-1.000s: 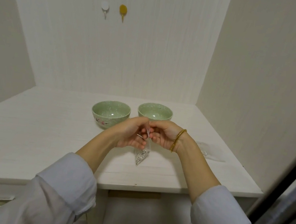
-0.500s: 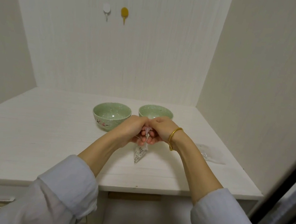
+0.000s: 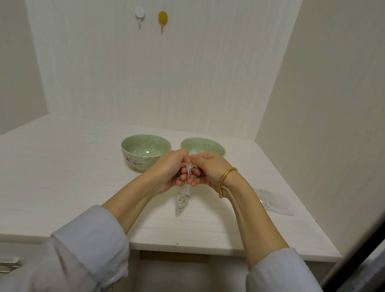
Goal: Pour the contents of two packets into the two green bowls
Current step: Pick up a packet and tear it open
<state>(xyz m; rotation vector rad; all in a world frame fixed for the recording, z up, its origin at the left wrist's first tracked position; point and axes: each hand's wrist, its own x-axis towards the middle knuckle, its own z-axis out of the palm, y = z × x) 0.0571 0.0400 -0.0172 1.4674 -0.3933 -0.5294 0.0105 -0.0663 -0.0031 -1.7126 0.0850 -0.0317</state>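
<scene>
Two hands meet just in front of the right green bowl [image 3: 203,145], and both pinch the top of one small clear packet [image 3: 182,202]: the left hand [image 3: 170,168] with fingers curled round one side of the mouth, the right hand [image 3: 208,170] nipping the other side. The packet hangs from that shared pinch, its pale contents sunk to the bottom, above the white tabletop [image 3: 60,177] and nearer the person than the bowl. I take this for the opening step, with no pouring begun; next the mouth wants parting, then the packet lifting over a rim and tipping. The left green bowl [image 3: 145,150] stands just beside the right one and looks empty (its floor shows plainly). The right bowl's near rim is hidden by the hands, so I cannot vouch for its inside. A second packet [image 3: 274,202] lies on the tabletop, off to the right of that bowl, too glassy to read. Whether the seal has given way I cannot tell.
</scene>
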